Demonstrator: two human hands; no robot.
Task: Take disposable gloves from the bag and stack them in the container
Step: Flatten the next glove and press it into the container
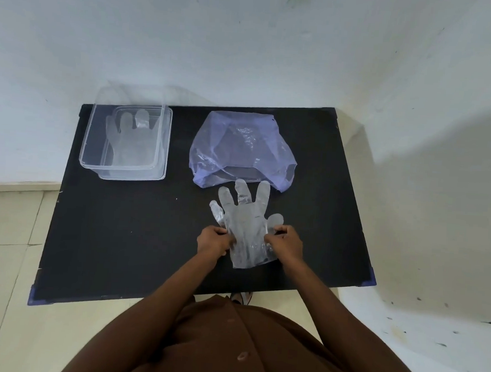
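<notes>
A clear disposable glove (246, 223) lies flat on the black table (126, 236), fingers pointing away from me toward the bag. My left hand (213, 239) pinches its left edge near the cuff. My right hand (284, 242) pinches its right edge below the thumb. Just beyond the fingertips lies a crumpled bluish translucent bag (242, 151) with its mouth facing me. At the table's far left stands a clear rectangular container (93, 136); another glove (129, 141) lies flat inside it.
A white wall runs close behind the table. Pale floor tiles show at the left and a white surface at the right. Blue tape marks the table's near corners. My brown shirt fills the bottom of the view.
</notes>
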